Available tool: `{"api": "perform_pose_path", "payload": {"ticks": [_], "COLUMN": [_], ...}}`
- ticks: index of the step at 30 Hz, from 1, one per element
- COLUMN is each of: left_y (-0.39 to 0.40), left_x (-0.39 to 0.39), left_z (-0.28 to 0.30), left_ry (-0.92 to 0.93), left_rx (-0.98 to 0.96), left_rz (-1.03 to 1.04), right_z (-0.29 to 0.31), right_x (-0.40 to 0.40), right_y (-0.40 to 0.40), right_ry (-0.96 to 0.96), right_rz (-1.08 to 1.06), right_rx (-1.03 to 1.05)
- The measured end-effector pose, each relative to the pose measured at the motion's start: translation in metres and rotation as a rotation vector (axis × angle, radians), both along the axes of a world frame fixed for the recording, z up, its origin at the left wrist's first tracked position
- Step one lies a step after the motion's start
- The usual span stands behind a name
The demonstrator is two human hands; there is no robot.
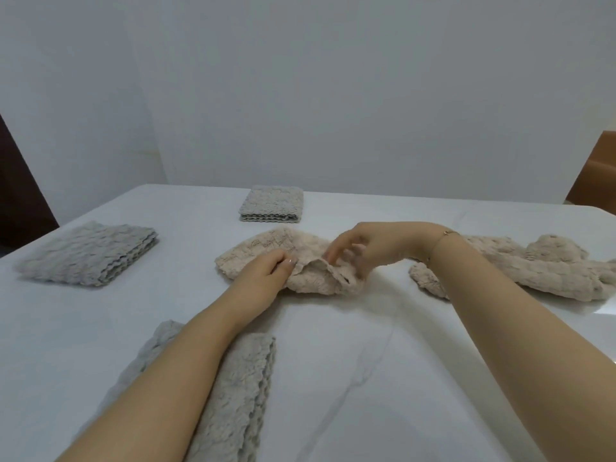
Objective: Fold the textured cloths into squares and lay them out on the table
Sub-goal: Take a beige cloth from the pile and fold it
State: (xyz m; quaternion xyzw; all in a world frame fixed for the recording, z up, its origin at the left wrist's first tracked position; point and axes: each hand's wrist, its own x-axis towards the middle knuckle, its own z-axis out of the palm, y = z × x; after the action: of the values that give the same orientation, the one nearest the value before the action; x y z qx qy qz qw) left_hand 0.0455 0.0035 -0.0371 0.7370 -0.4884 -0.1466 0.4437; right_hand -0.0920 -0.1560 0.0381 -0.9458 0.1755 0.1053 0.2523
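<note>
Cloth nearest the viewer, a grey folded cloth (233, 395), lies on the white desk (366, 378) under the left forearm, its near end cut off by the bottom edge. Beyond it, at the middle of the desk, sits the beige cloth (266, 251) now being worked: rumpled, part doubled over, not yet square. The left hand (263, 275) rests on its near edge with fingers (283, 265) curled, apparently pinching a fold against the thumb. The right hand (360, 251) hovers over the bunched right side, fingers spread and loosely bent; motion blur makes it impossible to tell whether they grip the fabric or only brush it.

The step in hand looks like straightening and folding this piece. The next move likely calls for finding two corners, pulling the cloth flat, then laying edge to edge.

To the right, a second beige cloth (533, 268) lies crumpled and unfolded, partly hidden by the right forearm and running off the frame. Farther left rests a grey folded square (90, 258), and at the far edge another grey square (271, 203), both laid out apart. How many layers each holds is hard to make out.
</note>
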Motion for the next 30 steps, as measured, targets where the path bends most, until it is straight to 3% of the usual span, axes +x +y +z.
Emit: {"api": "perform_pose_path", "payload": {"ticks": [4,9,17,22,30], "left_y": [0.007,0.016,0.03,0.045,0.053], "left_x": [0.001,0.011,0.038,0.046,0.051], "left_z": [0.01,0.018,0.026,0.032,0.039], "left_ry": [0.441,0.659,0.873,0.848,0.65], "left_rx": [-0.013,-0.043,-0.157,-0.191,-0.334], "left_rz": [-0.047,-0.101,-0.06,-0.014,0.206], "right_z": [0.001,0.004,0.01,0.014,0.017], "right_x": [0.007,0.006,-0.01,-0.013,-0.014], "right_y": [0.002,-0.002,-0.016,-0.016,-0.022], "right_ry": [0.02,-0.023,-0.556,-0.715,-0.808], "right_rz": [-0.06,-0.067,-0.163,-0.158,-0.307], "right_rx": [-0.029,0.043,0.377,0.556,0.487]}}
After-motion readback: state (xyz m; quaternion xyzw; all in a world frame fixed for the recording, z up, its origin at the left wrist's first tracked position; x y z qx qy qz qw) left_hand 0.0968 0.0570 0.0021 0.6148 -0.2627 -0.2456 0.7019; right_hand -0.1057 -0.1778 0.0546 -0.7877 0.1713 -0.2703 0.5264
